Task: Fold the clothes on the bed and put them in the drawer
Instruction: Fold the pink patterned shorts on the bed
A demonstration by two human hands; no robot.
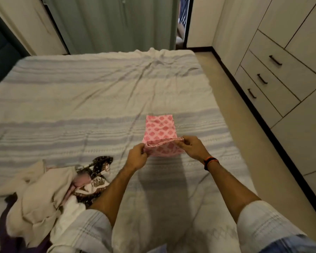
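Far left, 9 o'clock edge: dark teal upholstered headboard (0, 52) against the wall

7 to 8 o'clock: loose heap of unfolded clothes (49, 189) on the bed: cream fabric on top, a dark brown-and-white patterned piece and a pink piece showing at its right side, something dark purple underneath at the lower edge

Centre: wide bed with a wrinkled pale sheet banded in light blue-grey stripes (98, 88), running from 6 up to 12 o'clock; pale green curtain (113, 21) behind it at 12

Just right of centre: left hand (137, 156), fingers curled, pinching the left end of the near edge of a small pink cloth with a darker pink diamond print (160, 131). The cloth is folded to a narrow rectangle; far part lies flat on the sheet toward 12 o'clock, near edge lifted and doubled over between the hands

Right hand (191, 147) pinches the right end of that same raised edge, thumb and fingers closed on the fabric. Black-and-orange band (211, 162) on the right wrist. Both forearms bare, pale striped short sleeves at 5 and 7 o'clock

2 to 4 o'clock: beige floor strip, then cream built-in wardrobe with three closed drawers (270, 83), each with a dark bar handle
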